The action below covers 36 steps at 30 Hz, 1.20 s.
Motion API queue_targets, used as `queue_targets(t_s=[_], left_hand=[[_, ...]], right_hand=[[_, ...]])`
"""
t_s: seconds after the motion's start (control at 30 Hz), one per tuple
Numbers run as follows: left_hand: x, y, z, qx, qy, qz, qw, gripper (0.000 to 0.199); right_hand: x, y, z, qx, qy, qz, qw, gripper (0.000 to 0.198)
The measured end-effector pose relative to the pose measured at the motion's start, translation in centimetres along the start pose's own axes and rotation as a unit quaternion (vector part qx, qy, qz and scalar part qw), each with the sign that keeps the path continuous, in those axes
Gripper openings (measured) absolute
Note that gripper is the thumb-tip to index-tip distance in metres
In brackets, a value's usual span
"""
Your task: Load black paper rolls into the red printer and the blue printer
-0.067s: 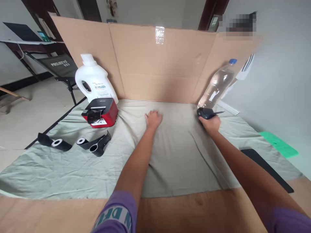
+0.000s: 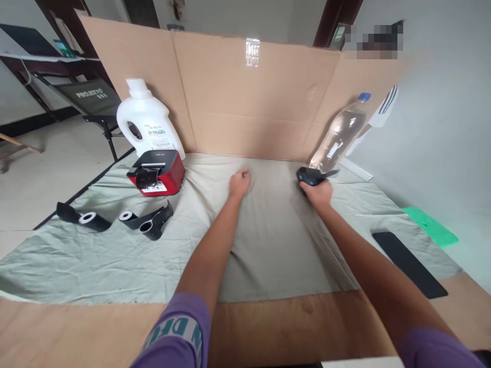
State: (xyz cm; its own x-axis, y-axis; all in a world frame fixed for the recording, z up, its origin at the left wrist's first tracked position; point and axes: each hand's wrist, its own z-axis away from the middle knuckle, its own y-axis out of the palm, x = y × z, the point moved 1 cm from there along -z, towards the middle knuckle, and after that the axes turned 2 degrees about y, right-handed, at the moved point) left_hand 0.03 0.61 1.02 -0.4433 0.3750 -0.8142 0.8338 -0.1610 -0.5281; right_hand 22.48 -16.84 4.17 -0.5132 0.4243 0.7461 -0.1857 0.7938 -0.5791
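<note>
My left hand (image 2: pixel 240 183) rests low over the grey-green cloth (image 2: pixel 272 230), its fingers curled in and nothing showing between them. To the right, my right hand (image 2: pixel 319 193) grips a black roll (image 2: pixel 309 176) with a thin dark strip sticking out toward the right; blur hides its finer detail. Just behind that roll, a clear bottle with a blue cap (image 2: pixel 341 133) leans against the cardboard. A red and black label printer (image 2: pixel 161 174), with a curled black strip at its front, sits left of my left hand.
A white detergent jug (image 2: pixel 148 120) stands behind the printer, against the upright cardboard (image 2: pixel 253 97). Several black rolls (image 2: pixel 95 222) with loose ends lie at the left. A flat black slab (image 2: pixel 410 265) and a green sheet (image 2: pixel 431 226) lie at the right, near the wall.
My right hand has moved left with the black roll. My left hand's fingers, spread on the cloth before, have curled in. The whole view has shifted slightly.
</note>
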Motion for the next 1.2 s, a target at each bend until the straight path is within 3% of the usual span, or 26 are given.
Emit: queue_targets(t_s=[0.17, 0.23, 0.37, 0.53, 0.7, 0.93, 1.2], left_hand=[[-3.4, -1.9, 4.4, 0.112, 0.146, 0.141, 0.973, 0.044], [-4.0, -2.6, 7.5, 0.118, 0.147, 0.151, 0.97, 0.047], [-2.4, -3.8, 12.7, 0.108, 0.126, 0.142, 0.976, 0.052], [0.2, -5.6, 13.8, 0.12, 0.123, 0.027, 0.985, 0.066], [0.9, -5.9, 13.2, 0.138, 0.153, -0.093, 0.974, 0.072], [0.9, -6.0, 13.4, 0.151, 0.143, -0.141, 0.968, 0.075], [0.4, -6.5, 12.7, 0.13, 0.138, -0.205, 0.96, 0.062]], right_hand=[[6.5, 1.7, 8.5, 0.075, 0.026, -0.038, 0.996, 0.051], [8.1, 1.4, 11.3, 0.084, 0.037, -0.052, 0.994, 0.053], [9.3, 1.0, 15.5, 0.094, -0.01, -0.087, 0.992, 0.063], [8.9, 2.8, 19.2, 0.099, -0.076, -0.108, 0.986, 0.06], [7.7, 4.6, 20.0, 0.09, -0.106, -0.077, 0.987, 0.072], [6.6, 5.3, 19.7, 0.124, -0.104, -0.051, 0.985, 0.092], [5.8, 5.6, 19.4, 0.117, -0.136, -0.05, 0.983, 0.09]])
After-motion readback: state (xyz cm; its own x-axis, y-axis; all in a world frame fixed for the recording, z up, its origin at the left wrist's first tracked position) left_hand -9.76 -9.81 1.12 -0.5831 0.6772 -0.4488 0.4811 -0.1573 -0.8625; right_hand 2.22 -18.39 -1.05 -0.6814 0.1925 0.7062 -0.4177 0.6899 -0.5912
